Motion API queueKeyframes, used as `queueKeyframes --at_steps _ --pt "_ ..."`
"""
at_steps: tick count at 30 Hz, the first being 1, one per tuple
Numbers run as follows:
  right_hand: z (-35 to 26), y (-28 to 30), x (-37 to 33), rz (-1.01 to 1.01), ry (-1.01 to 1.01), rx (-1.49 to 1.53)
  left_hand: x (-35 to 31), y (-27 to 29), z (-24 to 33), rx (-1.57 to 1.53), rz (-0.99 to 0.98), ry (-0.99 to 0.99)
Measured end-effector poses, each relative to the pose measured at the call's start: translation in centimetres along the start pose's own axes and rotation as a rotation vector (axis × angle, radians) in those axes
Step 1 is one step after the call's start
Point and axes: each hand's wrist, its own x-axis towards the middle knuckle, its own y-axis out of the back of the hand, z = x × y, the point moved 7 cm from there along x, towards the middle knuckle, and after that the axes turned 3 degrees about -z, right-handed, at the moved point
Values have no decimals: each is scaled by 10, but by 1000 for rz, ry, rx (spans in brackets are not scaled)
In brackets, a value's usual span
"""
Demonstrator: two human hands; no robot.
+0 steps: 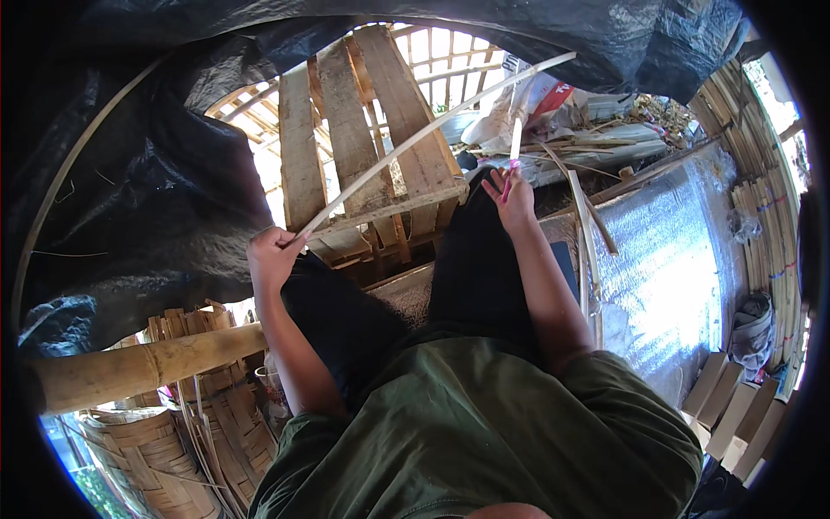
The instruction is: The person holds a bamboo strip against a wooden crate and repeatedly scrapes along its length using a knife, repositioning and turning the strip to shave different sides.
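Observation:
My left hand (271, 258) is closed around the lower end of a long, pale bamboo strip (393, 156). From there the strip slants up and to the right, across a slatted wooden pallet (341, 143) that leans beyond my knees. My right hand (519, 204) grips a knife (516, 141) by its pink handle, with some fingers spread away from it. The light blade points up and away from me, just below the far part of the strip. Whether blade and strip touch, I cannot tell.
Loose bamboo strips (582, 238) lie beside my right forearm, next to a shiny silver sheet (661, 251). A thick bamboo pole (164, 363) and woven baskets (156, 441) are at my left. Black plastic sheeting (147, 190) hangs at left and overhead. A printed sack (501, 121) lies beyond the knife.

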Motion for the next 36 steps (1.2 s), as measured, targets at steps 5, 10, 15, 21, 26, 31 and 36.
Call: queueKeyframes --at_steps 5,10,15,21,26,31,36 --pt "-5 -28 -26 -253 -28 -58 -6 22 -23 -18 18 -174" --pt "-23 -54 -15 -492 -38 117 -9 42 -21 -17 8 -224" --pt "-32 -82 3 -485 -85 197 -13 54 -35 33 -36 -215" --pt "-30 -96 7 -517 -64 244 -14 56 -35 120 -128 -24" --pt "-21 -94 -5 -514 -66 198 -5 43 -11 112 -187 49" --pt "-9 -106 -28 -495 -138 117 18 -10 81 16 -267 -225" --pt "-5 -110 -25 -553 -129 52 36 -66 128 19 -311 -290"
